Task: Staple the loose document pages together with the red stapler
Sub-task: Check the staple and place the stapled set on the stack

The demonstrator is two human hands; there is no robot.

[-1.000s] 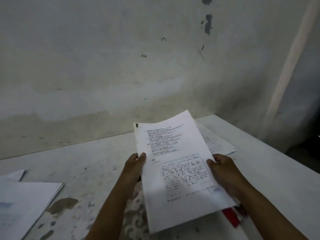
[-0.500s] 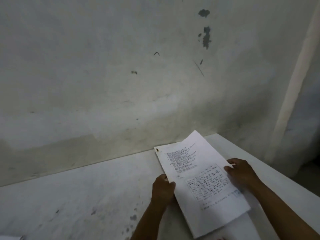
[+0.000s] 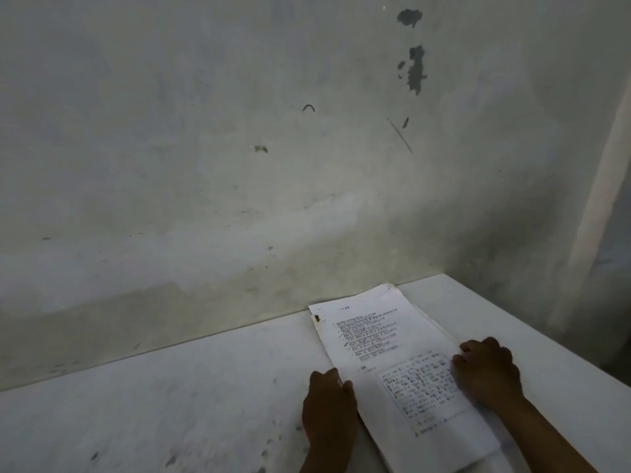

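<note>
The document pages (image 3: 386, 339) lie flat on the white table (image 3: 170, 404), at its far right part near the stained wall (image 3: 239, 165). The stack is printed side up. Its long axis runs diagonally, from the far left corner close to the wall down toward the near right, where the bottom edge leaves the head view. The top of the text points away from the person and a little to the left. A small dark mark (image 3: 317, 318) sits at the top left corner of the top sheet; whether it is a staple cannot be told. Along the right side, edges of lower sheets peek out a little past the top sheet, so the stack is not perfectly squared.

The left hand (image 3: 329, 407) rests on the table at the stack's left long edge, about halfway down. Its fingers are curled and its thumb lies over the paper's edge, so it seems to pinch the margin, though what the fingers do beneath is hidden.

The right hand (image 3: 486, 372) lies on the opposite long edge, knuckles up, with bent fingertips pressing on the paper beside the boxed block of print. Whether it grips the sheets or only presses them down cannot be told. Both forearms reach in from the bottom of the view.

The table's surface carries dark specks and smudges near the front
</note>
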